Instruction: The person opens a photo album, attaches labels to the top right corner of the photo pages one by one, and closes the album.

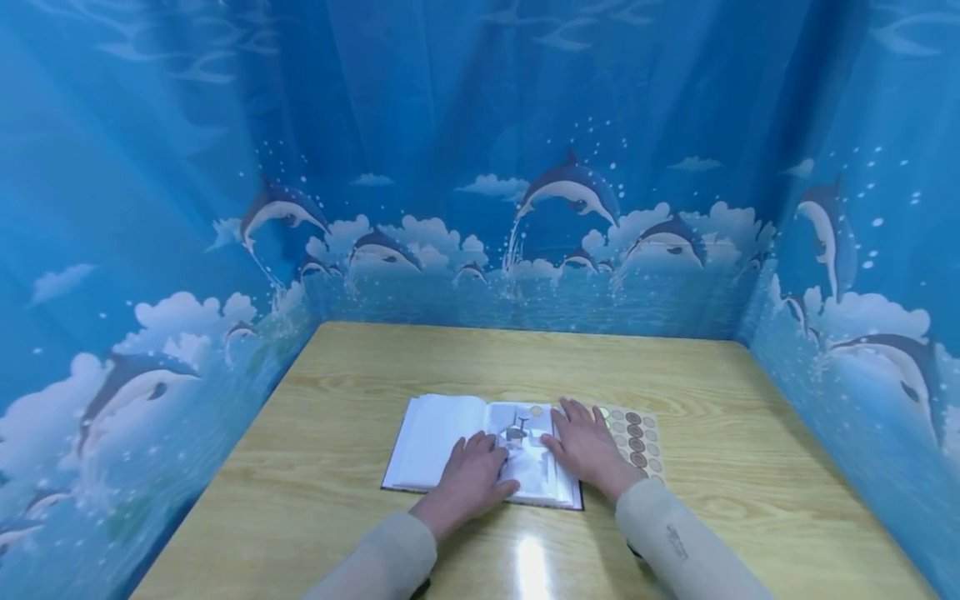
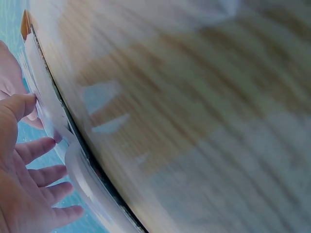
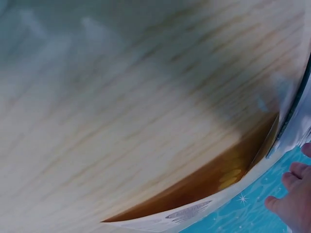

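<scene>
1. Backed on three sides by tall blue dolphin-printed fabric curtains (image 1: 435, 100).
2. Set out on a pale yellow wood-grain tabletop (image 1: 360, 367), gathered towards the middle of its near half.
3. Centred on a thick, white-paged hardcover book (image 1: 450, 421) with a dark cover edge; already opened flat, blank on the left page, pictured in grey and white on the right. Probably midway rather than finished, given both hands on the spread; impossible to tell how much is left.
4. Flanked just right of the book by a beige rectangular sheet (image 1: 642, 427) with rows of round pale and brown discs; too small to tell whether any are missing.
5. Angled in from the lower left with the left hand (image 1: 474, 479), over the inner part of the right page; relaxed and spread in grip, fingers nearly straight, pinching nothing visible.
6. Laid across the right page's outer edge with the right hand (image 1: 588, 446), palm down, partly covering the sheet; likewise spread in grip, holding nothing visible.
7. Topped, on the right page, by a small pale beige disc (image 1: 536, 411); unclear whether loose, stuck or printed.
</scene>
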The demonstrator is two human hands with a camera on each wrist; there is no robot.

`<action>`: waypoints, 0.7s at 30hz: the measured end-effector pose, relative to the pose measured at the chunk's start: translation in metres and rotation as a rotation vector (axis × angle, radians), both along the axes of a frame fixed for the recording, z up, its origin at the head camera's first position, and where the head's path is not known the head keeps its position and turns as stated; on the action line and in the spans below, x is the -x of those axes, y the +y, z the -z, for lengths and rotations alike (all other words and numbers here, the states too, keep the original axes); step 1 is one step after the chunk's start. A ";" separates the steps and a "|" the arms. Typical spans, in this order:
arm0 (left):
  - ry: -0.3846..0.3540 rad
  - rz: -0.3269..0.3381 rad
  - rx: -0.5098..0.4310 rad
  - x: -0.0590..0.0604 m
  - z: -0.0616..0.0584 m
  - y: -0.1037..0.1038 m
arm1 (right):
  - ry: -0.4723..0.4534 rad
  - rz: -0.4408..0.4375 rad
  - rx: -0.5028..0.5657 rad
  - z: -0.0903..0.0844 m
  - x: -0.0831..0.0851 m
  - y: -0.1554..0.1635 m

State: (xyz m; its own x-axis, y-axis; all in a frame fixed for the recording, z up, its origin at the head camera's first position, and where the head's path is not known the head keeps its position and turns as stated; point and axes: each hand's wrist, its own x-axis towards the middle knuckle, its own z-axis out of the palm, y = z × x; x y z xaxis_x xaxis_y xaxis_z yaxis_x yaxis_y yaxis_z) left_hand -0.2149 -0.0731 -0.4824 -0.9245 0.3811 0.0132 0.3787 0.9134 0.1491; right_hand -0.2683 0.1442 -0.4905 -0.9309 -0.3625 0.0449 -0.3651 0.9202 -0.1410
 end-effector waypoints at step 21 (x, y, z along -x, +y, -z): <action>-0.015 0.074 -0.079 -0.003 0.000 -0.009 | -0.001 0.014 0.105 -0.002 -0.019 0.003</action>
